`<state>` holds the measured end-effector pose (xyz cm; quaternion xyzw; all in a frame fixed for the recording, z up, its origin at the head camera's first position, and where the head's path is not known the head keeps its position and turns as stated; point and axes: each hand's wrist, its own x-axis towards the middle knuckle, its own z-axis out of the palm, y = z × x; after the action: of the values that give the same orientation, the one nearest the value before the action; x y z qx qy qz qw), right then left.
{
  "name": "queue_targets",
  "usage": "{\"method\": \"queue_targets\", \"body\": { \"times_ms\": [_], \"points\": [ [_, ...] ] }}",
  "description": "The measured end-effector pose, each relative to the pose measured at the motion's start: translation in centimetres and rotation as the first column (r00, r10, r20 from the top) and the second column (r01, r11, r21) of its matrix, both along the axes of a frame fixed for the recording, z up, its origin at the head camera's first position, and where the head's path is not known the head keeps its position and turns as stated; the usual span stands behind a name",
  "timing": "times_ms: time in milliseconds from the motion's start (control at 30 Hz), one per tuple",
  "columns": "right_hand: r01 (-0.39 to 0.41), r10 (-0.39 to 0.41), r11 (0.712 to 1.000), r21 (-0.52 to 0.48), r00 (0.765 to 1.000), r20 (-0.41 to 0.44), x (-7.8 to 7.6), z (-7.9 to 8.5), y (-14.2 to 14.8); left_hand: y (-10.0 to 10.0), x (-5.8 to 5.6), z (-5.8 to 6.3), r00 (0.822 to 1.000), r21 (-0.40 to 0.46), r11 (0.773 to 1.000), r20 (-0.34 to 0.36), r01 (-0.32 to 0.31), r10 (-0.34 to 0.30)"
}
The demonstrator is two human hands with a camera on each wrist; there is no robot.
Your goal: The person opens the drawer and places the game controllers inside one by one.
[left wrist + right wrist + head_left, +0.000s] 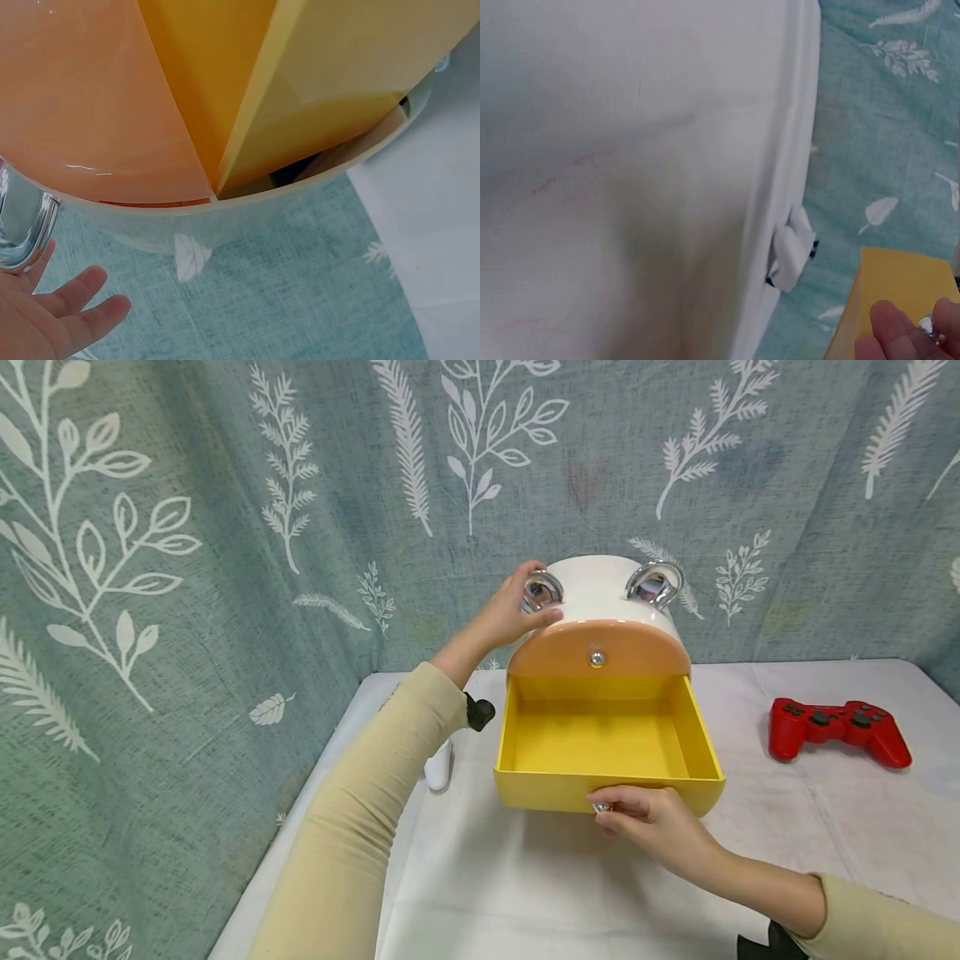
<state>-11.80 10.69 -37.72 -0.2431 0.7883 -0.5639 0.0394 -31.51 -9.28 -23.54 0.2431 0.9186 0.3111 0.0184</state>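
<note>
A white storage box (pixel 596 578) with two chrome ring eyes stands at the back of the table. Its orange upper front (pixel 555 647) is closed and bears a small silver knob (pixel 596 658). Below it, the yellow drawer (pixel 498 760) stands pulled out with nothing inside. My left hand (pixel 510 610) holds the box by its left chrome eye (pixel 551 587), thumb in front and a finger over the top; some of its fingers are spread in the left wrist view. My right hand (pixel 663 827) pinches the drawer's silver knob (pixel 602 807) between thumb and forefinger.
A red game controller (pixel 840 727) lies to the right on the white-covered table (pixel 795 802). At the left, a white controller (pixel 791 251) sits near the table edge, partly behind my left sleeve in the head view. A leaf-patterned green curtain (pixel 337 485) hangs behind.
</note>
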Motion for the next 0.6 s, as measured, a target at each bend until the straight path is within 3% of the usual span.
{"method": "queue_targets", "body": {
  "times_ms": [433, 600],
  "points": [
    [-0.036, 0.043, 0.996, -0.086, 0.995, 0.086, 0.5, 1.8, 1.9, 0.1, 0.0, 0.0, 1.0, -0.008, 1.0, -0.009, -0.008, 0.008],
    [-0.024, 0.023, 0.996, -0.086, 1.0, -0.012, 0.9, 3.7, 3.4, 0.1, 0.0, -0.1, 1.0, -0.009, 1.0, -0.022, -0.01, 0.01]
  ]
}}
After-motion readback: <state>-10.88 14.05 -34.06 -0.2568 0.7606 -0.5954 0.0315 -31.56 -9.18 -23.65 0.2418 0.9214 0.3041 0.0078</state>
